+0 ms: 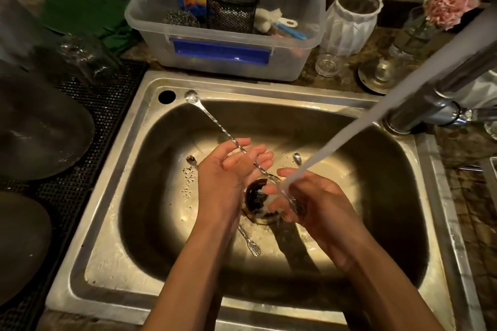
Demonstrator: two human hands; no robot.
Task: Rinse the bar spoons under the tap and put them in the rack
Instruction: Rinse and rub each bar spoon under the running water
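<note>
Over the steel sink point(113, 236) we hold one long bar spoon point(215, 122) slanting across our left hand point(228, 169), fingers loosely curled beneath its twisted stem, bowl end above the far rim. Our right hand point(304, 196) curls around its lower end under the tap water point(376, 113). Another spoon point(248, 240) lies in the basin. A plastic tub point(223, 59) on the stone counter point(465, 196) before a brick wall holds a mesh cup point(231, 12). We read no writing anywhere.
</note>
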